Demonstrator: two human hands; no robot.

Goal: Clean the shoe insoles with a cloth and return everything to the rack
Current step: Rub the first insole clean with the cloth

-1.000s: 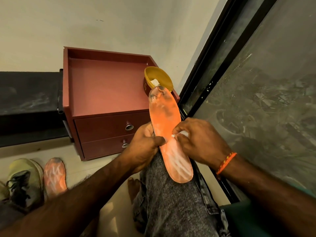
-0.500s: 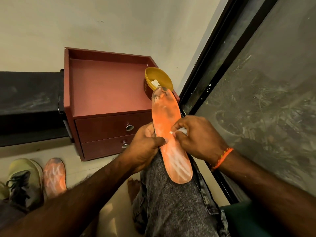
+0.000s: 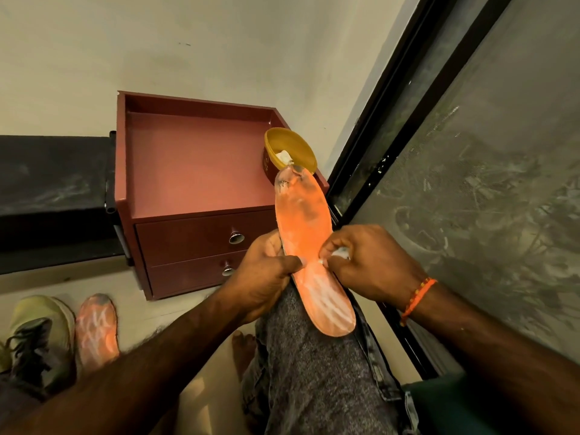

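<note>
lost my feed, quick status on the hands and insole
Left hand grips the orange insole on the knee. Right hand pinches the white cloth at its edge. Second insole on the floor. Nothing in the way.

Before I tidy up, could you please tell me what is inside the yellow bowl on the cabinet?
A crumpled white wad lies inside the yellow bowl. The orange insole's tip covers the bowl's near rim, so anything below is hidden.

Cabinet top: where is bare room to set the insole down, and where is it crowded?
The cabinet top is bare from its left and back walls across to the yellow bowl, which fills the right front corner. Floor left is crowded: second insole beside shoe.
</note>
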